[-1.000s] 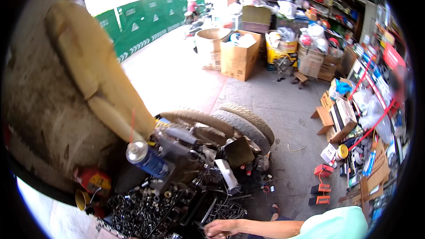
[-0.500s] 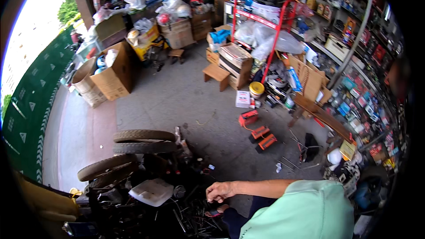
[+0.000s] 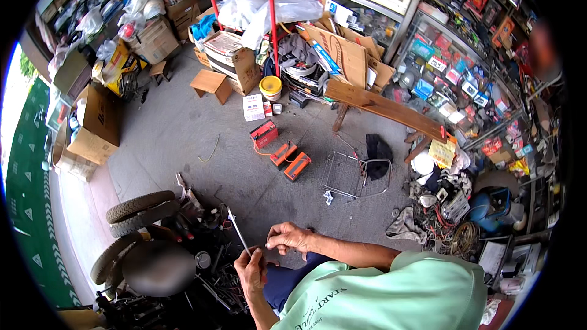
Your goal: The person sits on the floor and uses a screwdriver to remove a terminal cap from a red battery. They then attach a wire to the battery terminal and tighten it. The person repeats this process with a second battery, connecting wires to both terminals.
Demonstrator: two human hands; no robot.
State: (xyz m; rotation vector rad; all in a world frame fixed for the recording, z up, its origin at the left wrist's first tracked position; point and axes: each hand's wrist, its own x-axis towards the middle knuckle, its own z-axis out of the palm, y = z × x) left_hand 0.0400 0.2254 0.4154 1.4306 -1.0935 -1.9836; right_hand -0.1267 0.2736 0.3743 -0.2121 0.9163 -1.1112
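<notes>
My left hand [image 3: 251, 271] is closed round the lower end of a long thin silver metal rod [image 3: 237, 227], which points up and away to the left. Whether the rod is part of a tool cannot be made out. Close beside it, my right hand [image 3: 287, 236] has its fingers curled in a pinch near the rod's lower end. Anything between those fingertips is too small to name. Left of my hands lies a dark heap of metal tools and parts [image 3: 211, 290], with a round metal cup-like part [image 3: 203, 260] at its edge.
Worn tyres [image 3: 139, 208] lie at the left. Ahead on the grey floor are red and orange batteries [image 3: 284, 154] and a wire rack [image 3: 342, 174]. A wooden bench [image 3: 385, 110] stands before a glass display case [image 3: 452, 73]. Wires and parts [image 3: 440, 220] are piled at the right.
The view has swung right and down. My left hand has come into view holding the silver rod, and my right hand is now next to it.
</notes>
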